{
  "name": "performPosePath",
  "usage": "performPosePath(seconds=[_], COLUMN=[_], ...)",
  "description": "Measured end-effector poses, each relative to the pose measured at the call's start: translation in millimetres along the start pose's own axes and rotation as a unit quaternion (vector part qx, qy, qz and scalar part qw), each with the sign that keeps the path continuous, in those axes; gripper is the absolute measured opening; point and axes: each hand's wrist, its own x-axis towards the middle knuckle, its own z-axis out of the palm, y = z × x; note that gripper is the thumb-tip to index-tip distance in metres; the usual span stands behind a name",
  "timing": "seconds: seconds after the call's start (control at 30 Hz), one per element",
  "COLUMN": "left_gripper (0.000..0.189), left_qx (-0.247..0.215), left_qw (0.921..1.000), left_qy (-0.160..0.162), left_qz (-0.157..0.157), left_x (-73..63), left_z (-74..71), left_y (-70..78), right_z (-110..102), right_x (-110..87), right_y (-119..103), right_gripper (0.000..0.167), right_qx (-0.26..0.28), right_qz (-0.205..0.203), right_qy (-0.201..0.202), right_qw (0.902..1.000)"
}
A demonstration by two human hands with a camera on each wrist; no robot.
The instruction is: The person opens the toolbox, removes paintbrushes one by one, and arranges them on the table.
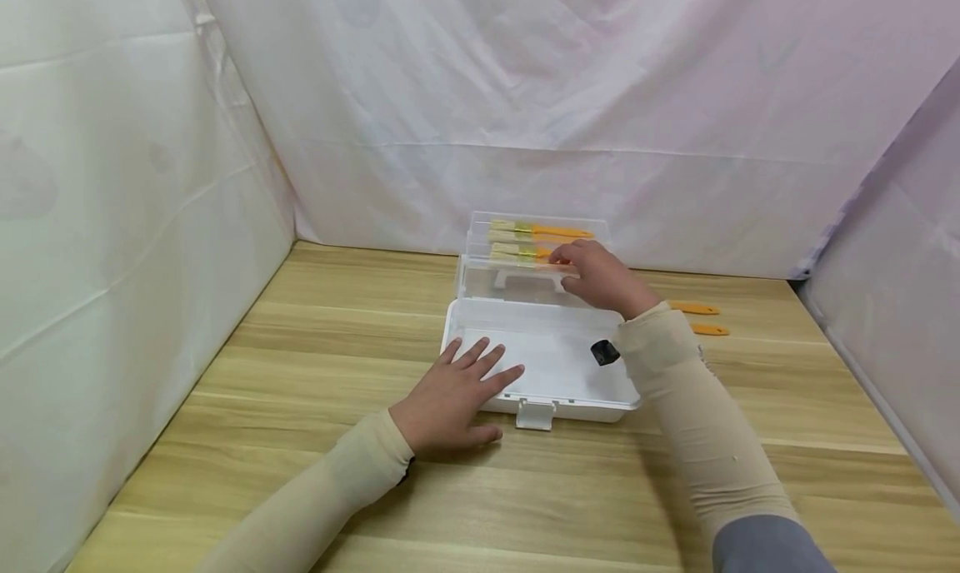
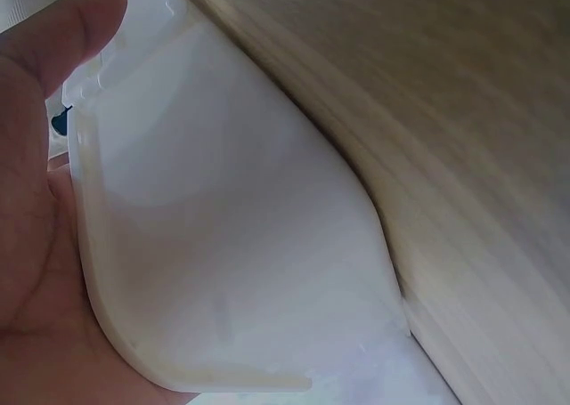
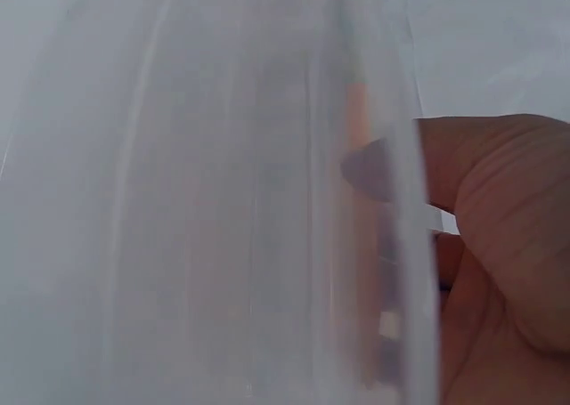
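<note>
A white plastic box (image 1: 555, 365) stands with its lid swung back, and clear tiered trays (image 1: 480, 244) rise behind it. My left hand (image 1: 453, 398) rests with spread fingers over the box's front left corner, its thumb near the front wall. At the trays, my right hand (image 1: 603, 277) pinches the orange handle of a paintbrush (image 1: 510, 251). Through the cloudy tray wall (image 3: 214, 200) in the right wrist view, thumb and fingers appear blurred around the orange handle (image 3: 358, 111). Another paintbrush (image 1: 562, 231) lies in the rear tray, with pale bristles beside it.
Two orange brush handles (image 1: 708, 330) stick out on the wooden table (image 1: 787, 390), right of the box and partly behind the right sleeve. A small black object (image 1: 604, 352) shows beside that sleeve. The front latch (image 1: 535, 415) hangs down. White cloth (image 1: 420, 140) walls the table.
</note>
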Motion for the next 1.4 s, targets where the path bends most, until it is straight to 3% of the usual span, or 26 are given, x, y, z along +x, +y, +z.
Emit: performPosePath(seconds=[0.43, 0.73, 1.17, 1.4], left_gripper=[0.082, 0.082, 0.081, 0.081], left_qx=[-0.001, -0.004, -0.006, -0.007], left_qw=[1.0, 1.0, 1.0, 1.0], left_qy=[-0.002, 0.002, -0.001, 0.004], left_qz=[-0.004, -0.002, -0.003, -0.002], left_x=[-0.1, 0.4, 0.3, 1.1], left_z=[0.5, 1.0, 1.0, 1.7], left_y=[0.8, 0.2, 0.4, -1.2], right_z=[0.6, 3.2, 5.0, 3.3], right_x=[-1.4, -3.7, -2.9, -3.1], right_y=[0.3, 1.7, -0.1, -0.2], right_gripper=[0.037, 0.032, 0.028, 0.026], right_qx=[0.027, 0.05, 0.078, 0.092], right_qz=[0.002, -0.016, 0.012, 0.004], right_qy=[0.007, 0.057, 0.073, 0.084], right_qw=[0.9996, 0.997, 0.9942, 0.9922])
